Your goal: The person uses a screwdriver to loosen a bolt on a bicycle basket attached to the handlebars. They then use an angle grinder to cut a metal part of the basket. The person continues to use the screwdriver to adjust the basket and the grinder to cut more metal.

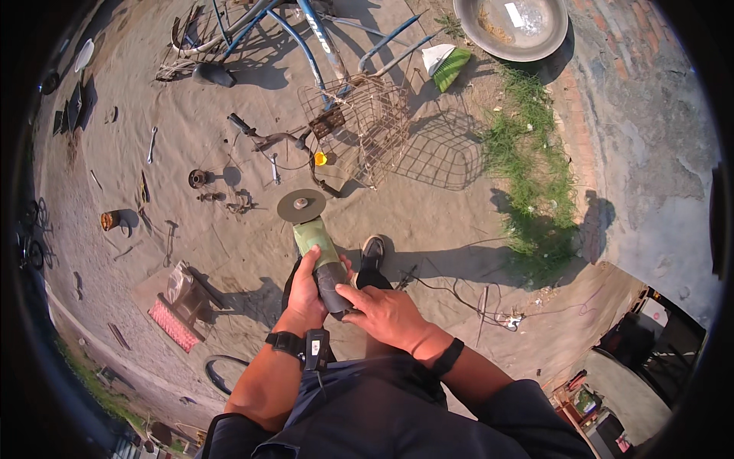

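Observation:
Both of my hands are on an angle grinder [312, 239] with a green front body and a dark grey rear part, held in front of me above the ground. Its flat round disc [289, 208] points away from me, at the far end. My left hand [304, 292] is wrapped round the body from the left, with the thumb on top. At the rear end, my right hand [391, 315] grips the casing with its thumb and fingers; some fingertips are hidden under it. Beyond the disc lies a bicycle handlebar [279, 140] on the sand.
A rusty wire basket [375, 126] and a blue bicycle frame [310, 46] lie farther off. Wrenches [152, 145], a hammer [170, 239] and metal parts are scattered left. A low seat [174, 320] stands near left. Black cable [459, 294] trails right; a metal basin [497, 46] sits far right.

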### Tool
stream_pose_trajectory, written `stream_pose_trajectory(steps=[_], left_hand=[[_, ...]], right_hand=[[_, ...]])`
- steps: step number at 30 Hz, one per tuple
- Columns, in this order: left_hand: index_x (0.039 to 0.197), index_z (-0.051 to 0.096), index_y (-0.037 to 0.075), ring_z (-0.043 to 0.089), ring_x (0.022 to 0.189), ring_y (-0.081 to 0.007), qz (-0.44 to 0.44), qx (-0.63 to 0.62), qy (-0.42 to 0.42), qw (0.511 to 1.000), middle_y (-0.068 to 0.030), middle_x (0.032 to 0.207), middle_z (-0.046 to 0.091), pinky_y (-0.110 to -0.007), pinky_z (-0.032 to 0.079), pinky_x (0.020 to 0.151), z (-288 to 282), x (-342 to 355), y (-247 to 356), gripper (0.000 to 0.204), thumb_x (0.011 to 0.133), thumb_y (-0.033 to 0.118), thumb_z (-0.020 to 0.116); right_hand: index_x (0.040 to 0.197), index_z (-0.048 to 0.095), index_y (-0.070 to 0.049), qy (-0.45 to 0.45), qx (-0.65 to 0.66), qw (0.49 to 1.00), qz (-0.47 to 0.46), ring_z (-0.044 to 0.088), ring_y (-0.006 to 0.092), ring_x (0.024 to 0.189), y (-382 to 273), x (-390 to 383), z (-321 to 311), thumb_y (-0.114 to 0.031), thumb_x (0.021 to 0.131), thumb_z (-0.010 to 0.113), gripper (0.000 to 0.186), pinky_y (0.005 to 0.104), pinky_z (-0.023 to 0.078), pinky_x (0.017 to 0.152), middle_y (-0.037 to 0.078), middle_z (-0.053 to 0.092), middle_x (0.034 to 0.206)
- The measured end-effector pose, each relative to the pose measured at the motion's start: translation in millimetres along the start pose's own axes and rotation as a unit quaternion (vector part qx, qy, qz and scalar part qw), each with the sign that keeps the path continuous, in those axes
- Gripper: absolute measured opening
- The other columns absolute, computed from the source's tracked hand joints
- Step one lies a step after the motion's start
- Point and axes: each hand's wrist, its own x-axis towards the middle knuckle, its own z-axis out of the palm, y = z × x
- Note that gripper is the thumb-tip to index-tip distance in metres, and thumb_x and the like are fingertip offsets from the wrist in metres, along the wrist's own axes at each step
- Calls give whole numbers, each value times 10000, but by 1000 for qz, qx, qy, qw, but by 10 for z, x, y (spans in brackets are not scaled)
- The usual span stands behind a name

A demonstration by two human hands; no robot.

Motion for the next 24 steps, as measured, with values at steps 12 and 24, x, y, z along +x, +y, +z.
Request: stream_pose_trajectory(steps=[12,24], left_hand=[[1264,523,-20,701,976,-291,-39,75,-33,996,-152,1079,679,-430,610,899,-457,837,538,517,1031,427,635],[1261,553,-37,705,982,-274,-25,143,-60,988,-166,1088,682,-417,613,888,-885,2283,816,527,1024,420,666]], right_hand=[[1514,485,-146,23,-13,997,72,695,288,739,294,497,802,-219,908,783,679,413,558,636,97,633,872],[1485,525,-182,88,42,993,63,671,287,705,1495,1107,1868,-251,893,811,661,429,540,579,75,599,838]])
